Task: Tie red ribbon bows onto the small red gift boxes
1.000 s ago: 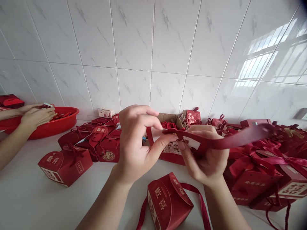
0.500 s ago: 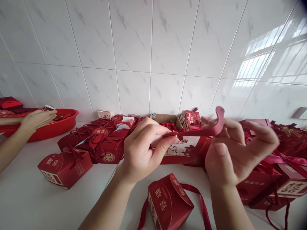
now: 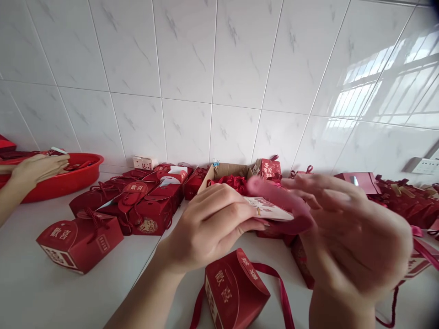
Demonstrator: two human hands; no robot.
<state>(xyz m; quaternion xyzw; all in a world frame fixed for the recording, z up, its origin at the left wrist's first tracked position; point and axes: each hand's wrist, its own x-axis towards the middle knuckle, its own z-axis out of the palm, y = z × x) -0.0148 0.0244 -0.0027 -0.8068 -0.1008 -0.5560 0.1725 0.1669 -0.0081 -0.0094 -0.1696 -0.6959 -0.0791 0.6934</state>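
My left hand [image 3: 212, 228] pinches a flat white-and-red printed card [image 3: 269, 209] at the centre. A red strap [image 3: 286, 198] curls over the card towards my right hand [image 3: 353, 233], which is smeared by motion, its palm turned up beside the strap. Whether those right fingers grip the strap cannot be made out. Below the hands a closed red box [image 3: 236, 292] with gold characters sits on the white table, a dark red ribbon [image 3: 283, 292] looping out from its side.
Red gift boxes [image 3: 147, 212] with rope handles crowd the left, one box [image 3: 82, 242] nearer. Behind are an open cardboard box [image 3: 229, 170] and a tiled wall [image 3: 240, 55]. Another person's hand [image 3: 43, 167] is over a red basin [image 3: 82, 176]. More boxes [image 3: 398, 196] stand right.
My left hand has turned, bringing the card's printed face into view. The strap now bends back over the card. My right hand has swung round, and the view has shifted slightly to the right.
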